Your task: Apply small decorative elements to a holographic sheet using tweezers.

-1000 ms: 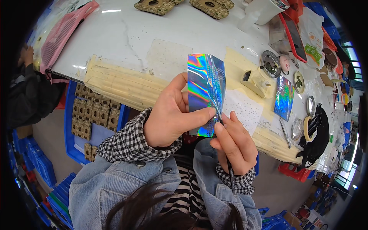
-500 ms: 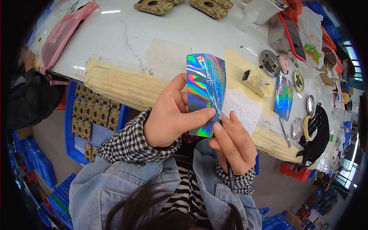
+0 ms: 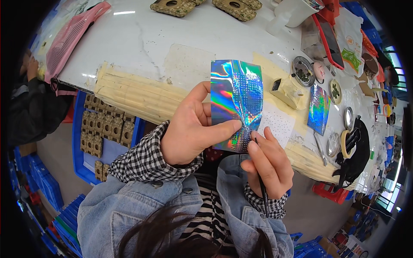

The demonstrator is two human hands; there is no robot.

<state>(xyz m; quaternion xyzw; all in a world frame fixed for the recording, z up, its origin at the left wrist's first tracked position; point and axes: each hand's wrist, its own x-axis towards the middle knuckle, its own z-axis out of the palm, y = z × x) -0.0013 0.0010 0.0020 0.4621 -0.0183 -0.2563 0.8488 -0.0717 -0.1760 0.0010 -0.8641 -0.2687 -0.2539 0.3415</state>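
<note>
My left hand (image 3: 193,127) pinches a shiny rainbow holographic sticker sheet (image 3: 228,90) with the thumb across its front. Rows of tiny dots cover the sheet's right part, which is creased near the thumb. Between the closed fingers of my right hand (image 3: 270,165) is a thin dark tool (image 3: 263,193), its shaft running down past the palm; whether it is tweezers or a pick I cannot tell. The right fingertips are at the sheet's lower right edge. Behind them lies a white dotted paper (image 3: 277,127) on the table.
Right of my hands are a cream-coloured block (image 3: 288,92), a round tin (image 3: 303,71), another holographic sheet (image 3: 318,109) and a metal tool (image 3: 320,148). A blue tray (image 3: 79,142) of camouflage-patterned cases sits lower left. A pink mesh basket (image 3: 71,47) and a co-worker's hand (image 3: 32,68) are far left.
My right hand has moved slightly right and down, away from my left thumb. The sheet's right part, folded narrower before, now spreads flatter and wider. My left hand stays in place.
</note>
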